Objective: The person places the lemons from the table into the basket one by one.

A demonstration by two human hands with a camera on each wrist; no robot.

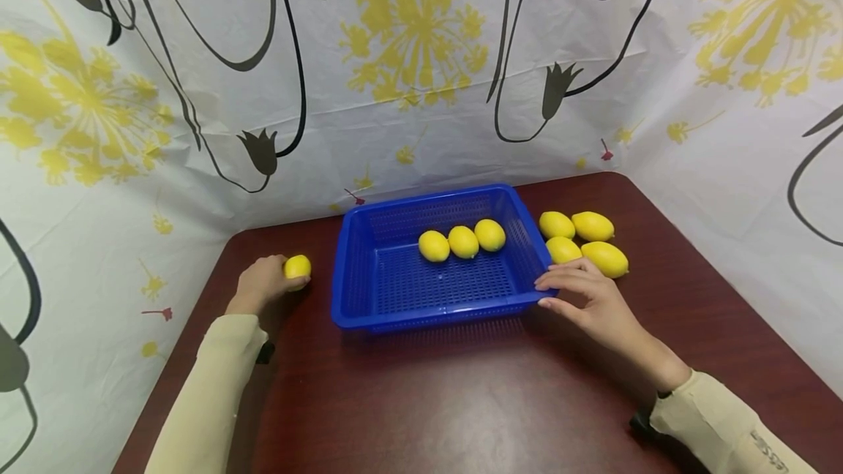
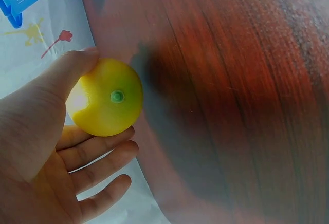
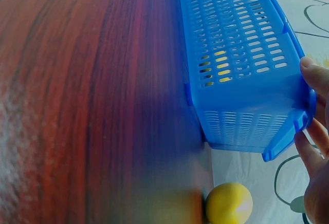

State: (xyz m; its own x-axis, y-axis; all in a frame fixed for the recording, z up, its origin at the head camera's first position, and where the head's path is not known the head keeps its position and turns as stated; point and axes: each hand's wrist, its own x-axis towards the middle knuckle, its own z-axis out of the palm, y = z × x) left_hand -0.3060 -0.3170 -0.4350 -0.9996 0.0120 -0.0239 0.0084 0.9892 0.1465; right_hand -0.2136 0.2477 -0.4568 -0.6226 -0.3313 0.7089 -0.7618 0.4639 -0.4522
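Note:
At the table's left side my left hand [image 1: 263, 282] pinches a yellow lemon [image 1: 298, 267] between thumb and fingers. Seen in the left wrist view, the lemon [image 2: 105, 98] shows its green stem end, and the lower fingers spread away from it. A blue plastic basket [image 1: 454, 309] with slotted walls stands mid-table; three lemons [image 1: 464, 242] lie in a row inside it. My right hand [image 1: 596, 306] holds the basket's near right corner, thumb on the front and fingers along the side rim. In the right wrist view the hand [image 3: 316, 172] is partly cut off by the frame edge.
Several more lemons [image 1: 593, 227] sit grouped on the table just right of the basket, beyond the right hand. The dark reddish-brown table [image 1: 421, 401] meets a white patterned cloth [image 1: 421, 145] at its back and sides.

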